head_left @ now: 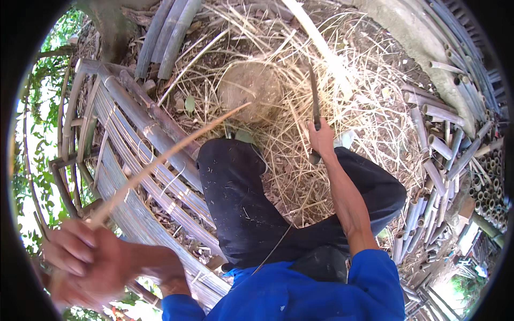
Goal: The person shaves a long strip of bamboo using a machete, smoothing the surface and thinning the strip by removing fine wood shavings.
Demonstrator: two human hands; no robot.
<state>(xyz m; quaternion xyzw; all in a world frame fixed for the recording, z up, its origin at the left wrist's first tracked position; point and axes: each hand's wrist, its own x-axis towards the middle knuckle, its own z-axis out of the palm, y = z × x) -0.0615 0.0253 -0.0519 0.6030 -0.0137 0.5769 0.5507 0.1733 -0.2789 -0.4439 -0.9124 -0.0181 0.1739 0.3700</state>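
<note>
My left hand [88, 262], raised at the lower left and slightly blurred, is closed around a long tan bamboo strip [160, 160]. The strip slants up to the right, and its far tip shows in front of a round wooden block [251, 80] on the ground. Over my bent right leg, my right hand [322, 140] grips the handle of a long dark knife [314, 93]. Its narrow blade points away from me, to the right of the block. Blade and strip are apart.
Pale bamboo shavings [375, 123] litter the ground. Long split bamboo strips [139, 214] lie along my left side, beside a thick bamboo pole [144, 125]. Cut bamboo pieces [439, 144] are piled at the right. Several grey poles [168, 37] stand at the far left.
</note>
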